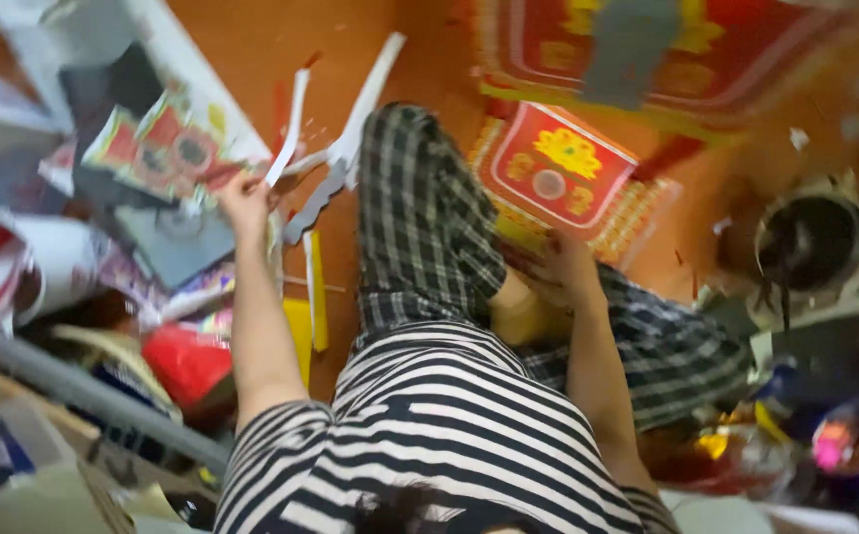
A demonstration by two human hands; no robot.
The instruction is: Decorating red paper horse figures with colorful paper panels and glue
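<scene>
Striped in black and white, a knit shirt [429, 435] is filling the bottom of the view, and two bare arms are being stretched out from it. A narrow white paper strip [286, 129] is being pinched in the left hand [244, 198], fingers closed around its lower end; the strip's long axis is being held nearly upright, tilting up and away to the right. The right hand [563, 269] is being pressed down, fingers spread, on the near corner of a red square printed paper with a gold emblem [556, 168], though blur means a true grip cannot be told. That paper is lying just beyond the right hand, well apart from the left. Checked black-and-white trousers [420, 218] are being seen between the two arms. Just beside the left hand, a heap of red and green printed sheets [158, 143] and white offcuts [360, 109] is being spread over the orange floor [252, 40]. Farther right, a dark round pot [813, 237] is being left standing, with a larger red and gold sheet [647, 49] beyond.
</scene>
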